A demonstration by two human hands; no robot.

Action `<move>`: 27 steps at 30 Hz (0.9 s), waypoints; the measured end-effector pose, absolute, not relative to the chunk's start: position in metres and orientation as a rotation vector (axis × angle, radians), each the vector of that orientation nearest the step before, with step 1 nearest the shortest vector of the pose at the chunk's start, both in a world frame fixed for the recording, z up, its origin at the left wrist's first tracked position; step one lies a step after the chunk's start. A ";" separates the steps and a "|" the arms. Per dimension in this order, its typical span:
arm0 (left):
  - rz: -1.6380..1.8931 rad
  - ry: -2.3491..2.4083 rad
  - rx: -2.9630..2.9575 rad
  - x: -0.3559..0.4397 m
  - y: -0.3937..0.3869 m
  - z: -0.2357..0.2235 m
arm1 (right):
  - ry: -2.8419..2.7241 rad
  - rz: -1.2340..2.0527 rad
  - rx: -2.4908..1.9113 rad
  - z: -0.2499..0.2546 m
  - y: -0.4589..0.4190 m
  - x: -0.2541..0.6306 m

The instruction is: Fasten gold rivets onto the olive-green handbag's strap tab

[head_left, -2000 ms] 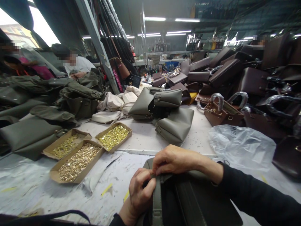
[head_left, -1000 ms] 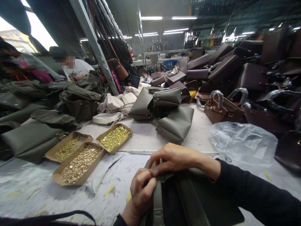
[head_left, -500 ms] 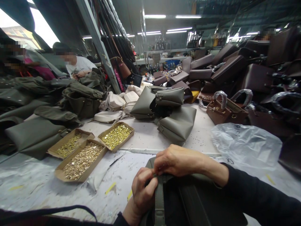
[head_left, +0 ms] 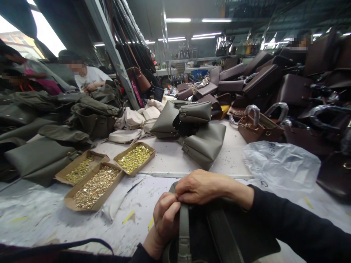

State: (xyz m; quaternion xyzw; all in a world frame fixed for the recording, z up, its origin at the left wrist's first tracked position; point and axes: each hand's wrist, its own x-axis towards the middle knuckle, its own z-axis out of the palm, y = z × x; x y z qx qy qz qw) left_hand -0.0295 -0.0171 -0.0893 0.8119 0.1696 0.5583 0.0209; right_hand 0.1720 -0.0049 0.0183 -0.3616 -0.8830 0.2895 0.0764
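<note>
An olive-green handbag (head_left: 219, 233) lies in front of me at the bottom centre, dark inside, with a green strap (head_left: 184, 230) running toward me. My left hand (head_left: 164, 221) is closed around the top of that strap. My right hand (head_left: 201, 187) reaches in from the right in a black sleeve, its fingertips pinched at the same spot where strap meets bag edge. What the fingertips press on is hidden.
Three cardboard trays of small gold hardware (head_left: 94, 186) sit at the left. Olive bags (head_left: 204, 144) lie in the middle, more olive bags (head_left: 38, 157) at the left, brown bags (head_left: 260, 129) at the right. A clear plastic bag (head_left: 282, 166) lies right. Other people work at the far left.
Both hands have stayed pinched at the strap's top, with only small finger shifts. The view has wobbled slightly.
</note>
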 end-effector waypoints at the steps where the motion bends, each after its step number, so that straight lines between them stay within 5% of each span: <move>1: 1.745 0.535 2.508 -0.029 -0.018 -0.089 | -2.623 0.932 -1.083 0.016 -0.004 0.172; 13: 1.602 0.675 2.408 -0.031 -0.015 -0.072 | -2.259 0.714 -1.187 0.036 -0.026 0.192; 20: 1.228 1.461 1.925 -0.070 -0.003 -0.025 | -1.813 0.164 -1.124 0.078 -0.084 0.223; 27: 1.019 1.662 1.942 -0.110 0.010 -0.004 | -1.775 0.231 -1.127 0.004 -0.132 0.201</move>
